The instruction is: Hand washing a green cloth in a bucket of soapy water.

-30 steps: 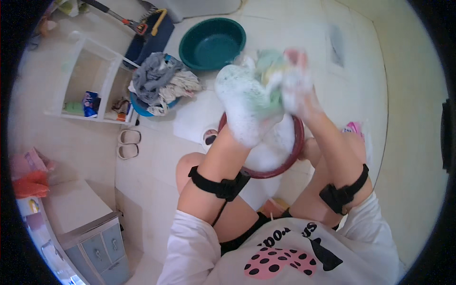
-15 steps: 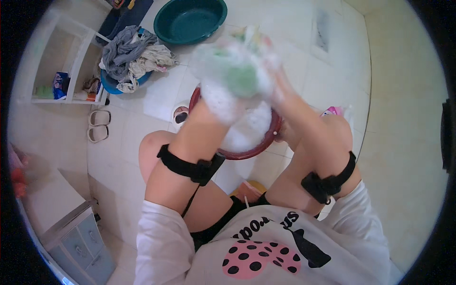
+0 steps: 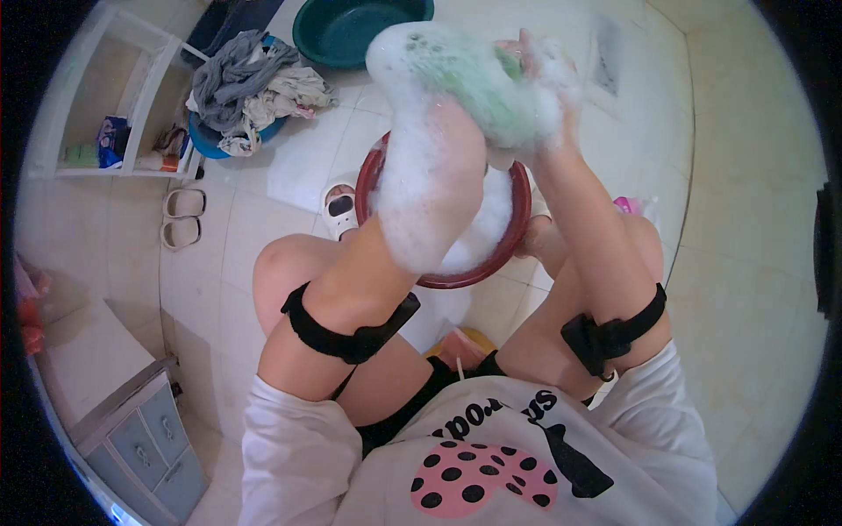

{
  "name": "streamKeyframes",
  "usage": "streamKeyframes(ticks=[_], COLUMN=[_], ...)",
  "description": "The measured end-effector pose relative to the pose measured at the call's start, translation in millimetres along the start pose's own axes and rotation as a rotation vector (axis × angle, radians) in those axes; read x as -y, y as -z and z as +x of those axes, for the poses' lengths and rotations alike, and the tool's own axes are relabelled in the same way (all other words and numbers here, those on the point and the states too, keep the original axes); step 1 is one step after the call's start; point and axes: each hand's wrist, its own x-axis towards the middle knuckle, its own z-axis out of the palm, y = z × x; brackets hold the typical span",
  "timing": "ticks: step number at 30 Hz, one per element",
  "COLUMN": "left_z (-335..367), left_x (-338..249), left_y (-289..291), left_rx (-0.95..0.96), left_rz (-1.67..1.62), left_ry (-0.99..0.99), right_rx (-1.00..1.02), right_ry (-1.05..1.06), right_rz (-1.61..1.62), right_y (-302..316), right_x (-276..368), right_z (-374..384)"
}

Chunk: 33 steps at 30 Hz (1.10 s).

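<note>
A green cloth, thick with white suds, is bunched between my two hands above the wash basin. My left hand is coated in foam and closed at the cloth's near left end; suds hide most of its fingers. At the right end, my right hand grips the cloth, with foam over its back and some fingertips showing. Beneath them stands a dark red basin, filled with white foam and partly hidden by my left forearm.
A blue tub heaped with grey and pale clothes stands at the far left, beside a dark green basin. White shelves and beige slippers are further left. A grey-blue drawer cabinet stands near left.
The green cloth has shifted from a compact, blurred bundle to a longer stretch between my hands. My right hand has moved right, and my left hand shows more plainly above the basin.
</note>
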Motion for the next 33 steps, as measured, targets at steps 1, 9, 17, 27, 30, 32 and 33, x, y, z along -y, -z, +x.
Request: streamKeyframes(ticks=[1,9,17,27,30,32,33], left_z=[6.3,-23.5,13.1,-11.1,-5.3,-4.6,-2.5], left_x=[2.9,-8.6,-26.3,-23.5,-22.7,-18.0,-12.9], left_y=[8.1,-7.1,17.3,-3.0,9.4,17.4,20.9], left_rx=[0.088,0.352,0.236,0.242,0.232,0.224,0.221], left_rz=[0.509,1.635,1.129,0.325,0.029,-0.037,-0.037], left_ry=[-0.134,-0.607,-0.386,-0.098,0.015,0.053,0.047], right_rx=[0.091,0.311,0.415,0.12,0.174,0.331,0.338], right_ry=[0.217,0.644,0.43,0.478,0.207,0.818,0.821], right_rz=[-0.17,-0.605,-0.575,-0.666,-0.425,-0.806,-0.804], right_y=[-0.7,4.8,-22.4,-4.3,-17.6,-17.5,-21.1], right_x=[-6.9,0.7,2.4,-4.1,-5.9,-7.7,-1.6], right_z=[-5.0,-25.2,-63.3,-24.0,-52.5,-66.2,-70.9])
